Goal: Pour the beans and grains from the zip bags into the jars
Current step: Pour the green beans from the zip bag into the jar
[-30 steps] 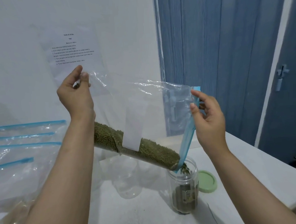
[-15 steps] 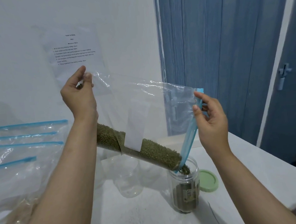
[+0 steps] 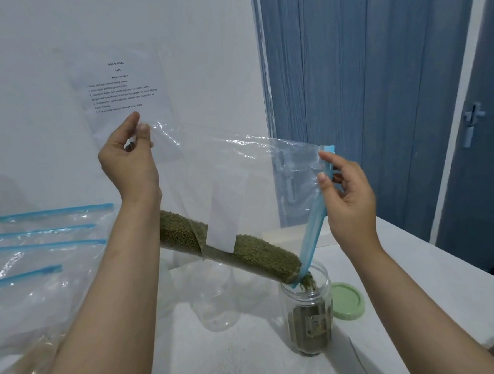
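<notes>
Zip bag (image 3: 239,170) tilted slightly steeper than a second ago; left hand (image 3: 128,162) fingers pinch its raised corner, right hand (image 3: 349,198) fingers pinch the blue zip edge. Green beans (image 3: 261,258) stream into jar (image 3: 307,313), lower centre-right. Fill rising; most beans remain bagged.

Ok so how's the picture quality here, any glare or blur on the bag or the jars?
Head view: soft even light; white glare streaks on the zip bag pinched by the left hand and right hand; falling green beans blur at the jar mouth; the empty clear jar nearly vanishes against the white table; wide-angle bowing of the blue door edges.
</notes>
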### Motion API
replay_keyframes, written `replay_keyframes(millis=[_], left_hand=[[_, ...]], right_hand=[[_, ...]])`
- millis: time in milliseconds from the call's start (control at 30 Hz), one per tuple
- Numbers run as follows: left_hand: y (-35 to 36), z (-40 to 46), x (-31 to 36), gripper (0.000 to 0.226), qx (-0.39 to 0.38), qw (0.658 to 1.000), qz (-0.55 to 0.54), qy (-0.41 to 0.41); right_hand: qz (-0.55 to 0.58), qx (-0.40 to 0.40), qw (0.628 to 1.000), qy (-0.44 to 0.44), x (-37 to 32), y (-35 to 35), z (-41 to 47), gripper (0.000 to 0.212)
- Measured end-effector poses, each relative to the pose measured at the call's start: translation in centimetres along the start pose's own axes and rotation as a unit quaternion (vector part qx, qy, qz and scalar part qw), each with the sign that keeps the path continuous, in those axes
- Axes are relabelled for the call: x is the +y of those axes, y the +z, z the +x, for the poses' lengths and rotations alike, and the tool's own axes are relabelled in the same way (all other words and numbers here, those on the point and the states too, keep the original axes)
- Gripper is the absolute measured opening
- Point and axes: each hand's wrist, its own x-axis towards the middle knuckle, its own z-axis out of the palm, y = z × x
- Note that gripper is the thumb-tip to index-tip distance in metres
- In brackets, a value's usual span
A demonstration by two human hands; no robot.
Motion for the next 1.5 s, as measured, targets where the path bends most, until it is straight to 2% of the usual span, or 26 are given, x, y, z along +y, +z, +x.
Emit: replay_keyframes(millis=[1500], left_hand=[[-0.2, -0.3, 1.1, 0.028, -0.010, 1.000, 0.006, 0.001]], right_hand=[[0.015, -0.002, 1.000, 0.020, -0.3, -0.6, 0.3, 0.029]])
